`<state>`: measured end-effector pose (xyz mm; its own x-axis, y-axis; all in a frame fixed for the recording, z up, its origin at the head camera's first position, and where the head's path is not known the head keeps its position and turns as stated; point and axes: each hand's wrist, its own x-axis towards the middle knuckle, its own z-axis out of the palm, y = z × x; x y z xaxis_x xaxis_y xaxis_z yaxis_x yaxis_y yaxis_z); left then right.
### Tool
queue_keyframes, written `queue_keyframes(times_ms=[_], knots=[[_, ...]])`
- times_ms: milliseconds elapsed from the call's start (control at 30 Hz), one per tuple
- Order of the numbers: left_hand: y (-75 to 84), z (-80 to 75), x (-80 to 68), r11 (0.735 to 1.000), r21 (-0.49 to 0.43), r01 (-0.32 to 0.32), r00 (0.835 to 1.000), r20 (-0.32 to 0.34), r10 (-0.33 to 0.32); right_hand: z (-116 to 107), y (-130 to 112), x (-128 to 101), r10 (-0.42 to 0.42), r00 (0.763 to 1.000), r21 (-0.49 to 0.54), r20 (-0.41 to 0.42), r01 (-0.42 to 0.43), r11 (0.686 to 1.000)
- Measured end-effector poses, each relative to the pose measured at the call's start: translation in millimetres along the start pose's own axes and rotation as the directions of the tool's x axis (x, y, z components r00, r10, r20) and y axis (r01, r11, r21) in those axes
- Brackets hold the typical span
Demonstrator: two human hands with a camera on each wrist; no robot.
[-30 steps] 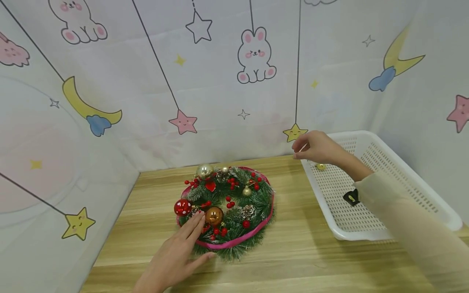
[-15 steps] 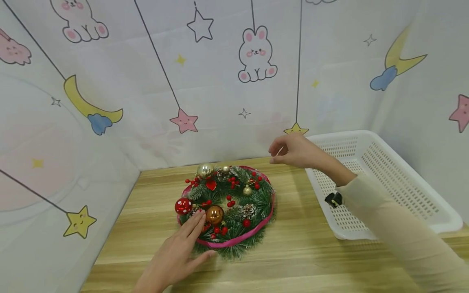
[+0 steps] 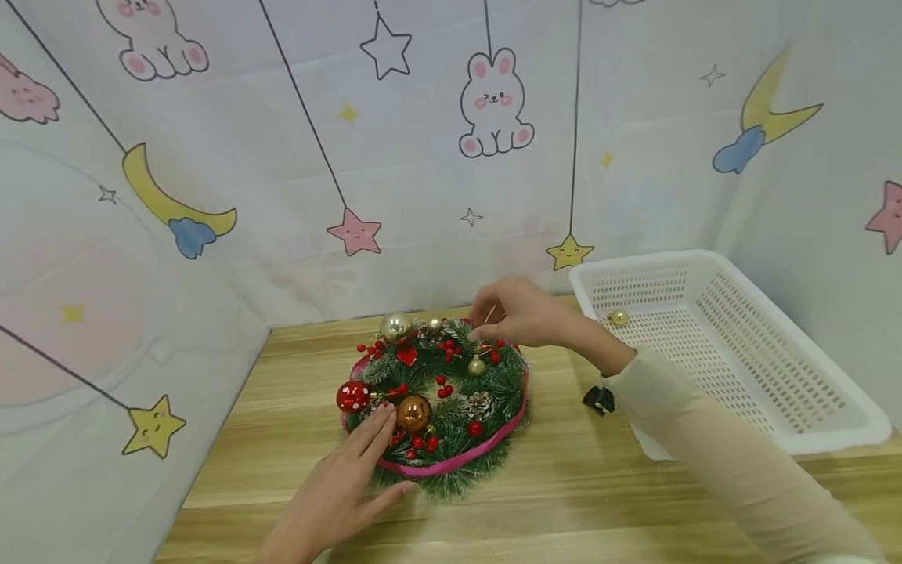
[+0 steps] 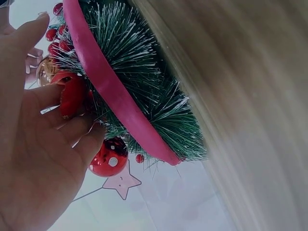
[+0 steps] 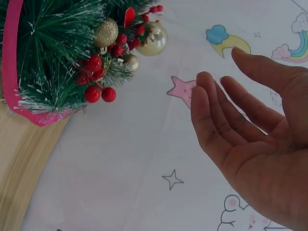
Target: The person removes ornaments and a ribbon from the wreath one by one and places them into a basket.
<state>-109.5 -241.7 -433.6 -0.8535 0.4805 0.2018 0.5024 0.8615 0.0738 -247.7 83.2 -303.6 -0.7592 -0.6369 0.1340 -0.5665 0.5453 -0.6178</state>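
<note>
Here, a Christmas wreath [image 3: 440, 403] lies flat on a pale wooden tabletop [image 3: 564, 486], near its far edge, where the table meets a white backdrop [image 3: 423, 157] printed with rabbits, stars, moons and clouds. The backdrop wraps round three sides, so the table sits in a shallow booth. The wreath is green pine with frosted tips, edged by a pink ribbon band, and carries red berries, pine cones, a red spotted ball [image 3: 351, 397], a copper ball [image 3: 413, 413] and a pale gold ball [image 3: 395, 327].

The left hand [image 3: 338, 493] rests flat on the wreath's near left side, fingers straight and a little spread, fingertips just beside the copper ball; the thumb lies against the ribbon at the near rim. In the left wrist view the fingers [image 4: 72, 130] touch the red ornaments, holding nothing.

The right hand [image 3: 521, 313] hovers over the wreath's far right edge, fingers loosely bent and apart (the right wrist view shows an empty palm [image 5: 260, 159]), close to a small gold ball [image 3: 476, 366] among the needles.

A white perforated plastic basket [image 3: 831, 427] stands on the table to the right of the wreath, well apart from it, with one small gold bauble [image 3: 618, 317] inside near its far left corner.
</note>
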Motion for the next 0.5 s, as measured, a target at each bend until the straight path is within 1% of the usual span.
queue_keyframes(times_ms=[233,500], knots=[[0.2,-0.2,-0.9,1.0,-0.013,0.009,1.0,0.01,-0.009,21.4,-12.0,4.9,-0.017,0.997,-0.034,0.078,0.02,0.999],[0.5,0.0,1.1,1.0,-0.021,0.01,1.0,0.007,-0.01,50.6,-25.0,11.6,-0.062,0.988,0.008,0.144,0.061,0.998]])
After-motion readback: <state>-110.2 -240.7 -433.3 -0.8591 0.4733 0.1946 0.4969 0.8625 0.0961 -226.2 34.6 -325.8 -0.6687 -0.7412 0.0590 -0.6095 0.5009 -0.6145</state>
